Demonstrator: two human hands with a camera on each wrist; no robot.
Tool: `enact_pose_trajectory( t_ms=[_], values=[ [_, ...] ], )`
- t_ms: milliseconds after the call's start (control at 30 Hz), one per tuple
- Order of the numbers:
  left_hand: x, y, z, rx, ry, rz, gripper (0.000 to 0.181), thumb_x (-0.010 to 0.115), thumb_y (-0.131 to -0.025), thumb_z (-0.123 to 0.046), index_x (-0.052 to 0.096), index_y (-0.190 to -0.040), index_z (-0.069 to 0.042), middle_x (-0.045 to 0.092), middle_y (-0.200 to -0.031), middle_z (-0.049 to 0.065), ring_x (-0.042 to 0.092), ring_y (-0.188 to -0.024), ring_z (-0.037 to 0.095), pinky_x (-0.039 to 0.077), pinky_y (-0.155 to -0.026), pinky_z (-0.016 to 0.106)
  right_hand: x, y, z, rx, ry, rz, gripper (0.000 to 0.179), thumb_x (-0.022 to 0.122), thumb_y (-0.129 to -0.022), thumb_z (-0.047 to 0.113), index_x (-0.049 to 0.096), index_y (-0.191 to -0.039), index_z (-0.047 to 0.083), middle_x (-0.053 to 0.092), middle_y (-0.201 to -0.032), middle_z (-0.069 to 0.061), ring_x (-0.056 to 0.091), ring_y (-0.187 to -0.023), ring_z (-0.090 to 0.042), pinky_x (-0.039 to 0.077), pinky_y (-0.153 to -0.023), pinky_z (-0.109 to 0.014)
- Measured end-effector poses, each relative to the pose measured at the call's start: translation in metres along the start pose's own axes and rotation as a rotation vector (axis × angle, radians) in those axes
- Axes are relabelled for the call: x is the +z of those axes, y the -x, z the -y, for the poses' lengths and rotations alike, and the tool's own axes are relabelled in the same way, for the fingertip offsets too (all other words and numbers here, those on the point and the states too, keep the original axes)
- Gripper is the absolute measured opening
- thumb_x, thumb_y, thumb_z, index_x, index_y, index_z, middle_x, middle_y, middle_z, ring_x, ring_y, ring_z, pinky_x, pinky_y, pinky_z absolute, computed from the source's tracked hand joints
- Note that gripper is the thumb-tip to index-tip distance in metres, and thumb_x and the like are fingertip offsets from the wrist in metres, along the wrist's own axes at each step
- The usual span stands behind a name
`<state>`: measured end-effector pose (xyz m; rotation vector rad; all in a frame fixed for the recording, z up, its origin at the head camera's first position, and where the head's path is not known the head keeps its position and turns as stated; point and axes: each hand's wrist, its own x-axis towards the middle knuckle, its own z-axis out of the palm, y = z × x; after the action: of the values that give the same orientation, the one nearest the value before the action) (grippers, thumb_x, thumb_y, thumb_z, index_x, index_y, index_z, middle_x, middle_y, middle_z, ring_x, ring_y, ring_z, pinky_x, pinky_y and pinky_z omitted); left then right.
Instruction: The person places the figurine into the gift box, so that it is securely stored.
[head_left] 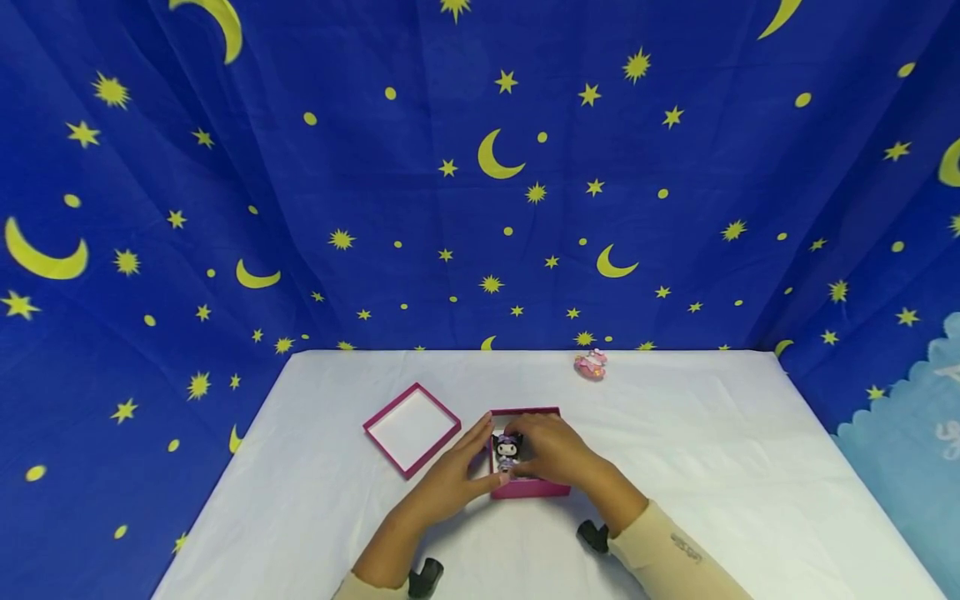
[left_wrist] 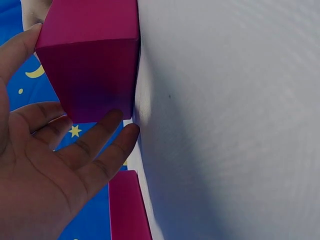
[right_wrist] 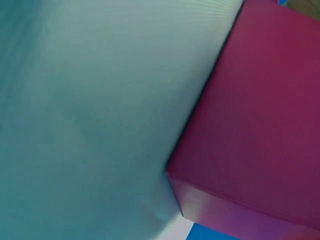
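Note:
An open magenta box (head_left: 531, 488) with a pale inside stands on the white table. Inside it, at the left, is a small figurine (head_left: 507, 451) with a white face and black pointed ears. My right hand (head_left: 553, 448) reaches over the box and holds the figurine between thumb and fingers. My left hand (head_left: 453, 479) lies along the box's left side, its thumb at the front corner and fingertips near the back corner. Seen from the left wrist, the left fingers (left_wrist: 107, 150) are extended along the box wall. From the right wrist only the box's outer wall (right_wrist: 255, 130) shows; the hand is hidden.
A magenta lid (head_left: 412, 475) with a white inside lies turned up to the left of the box. Toward the back edge of the white table (head_left: 697, 450) sits a small pink figurine (head_left: 591, 365). A blue curtain (head_left: 420, 192) with yellow moons and stars hangs behind.

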<state>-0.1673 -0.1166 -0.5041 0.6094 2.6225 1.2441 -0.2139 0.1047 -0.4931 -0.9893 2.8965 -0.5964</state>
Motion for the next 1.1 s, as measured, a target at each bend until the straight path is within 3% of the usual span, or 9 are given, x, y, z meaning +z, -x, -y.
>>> enact_pose_trajectory(
  t_ms=[233, 467, 767, 1100],
  values=[
    [0.0, 0.001, 0.0, 0.0, -0.011, -0.007, 0.086, 0.068, -0.093, -0.052, 0.03, -0.16, -0.013, 0.017, -0.171, -0.003, 0.021, -0.157, 0.027, 0.023, -0.126, 0.054, 0.003, -0.002, 0.0, 0.003, 0.039, 0.013, 0.054, 0.089, -0.074, 0.037, 0.07, -0.119, 0.014, 0.073, -0.122, -0.003, 0.065, -0.12, -0.026, 0.048, -0.107, -0.048],
    [-0.001, 0.002, -0.002, -0.01, -0.006, -0.004, 0.086, 0.067, -0.093, -0.053, 0.029, -0.16, -0.014, 0.016, -0.171, -0.004, 0.02, -0.157, 0.025, 0.022, -0.126, 0.054, -0.001, -0.002, 0.0, 0.002, 0.017, 0.044, 0.061, 0.087, -0.077, 0.04, 0.068, -0.128, 0.012, 0.07, -0.13, -0.003, 0.062, -0.126, -0.027, 0.047, -0.109, -0.05],
    [-0.002, 0.001, -0.003, -0.008, -0.008, -0.001, 0.086, 0.066, -0.093, -0.054, 0.028, -0.161, -0.016, 0.016, -0.171, -0.005, 0.019, -0.157, 0.024, 0.023, -0.126, 0.055, -0.002, -0.001, -0.008, 0.002, -0.122, 0.031, 0.061, 0.086, -0.079, 0.039, 0.067, -0.131, 0.013, 0.068, -0.134, -0.004, 0.059, -0.13, -0.028, 0.043, -0.114, -0.055],
    [-0.001, 0.001, -0.003, -0.007, 0.003, 0.001, 0.086, 0.067, -0.093, -0.052, 0.028, -0.161, -0.016, 0.016, -0.171, -0.005, 0.02, -0.157, 0.025, 0.023, -0.126, 0.055, -0.01, 0.008, -0.008, 0.037, -0.341, -0.011, 0.057, 0.081, -0.085, 0.036, 0.063, -0.136, 0.017, 0.066, -0.131, 0.0, 0.063, -0.125, -0.022, 0.051, -0.108, -0.048]
  ],
)
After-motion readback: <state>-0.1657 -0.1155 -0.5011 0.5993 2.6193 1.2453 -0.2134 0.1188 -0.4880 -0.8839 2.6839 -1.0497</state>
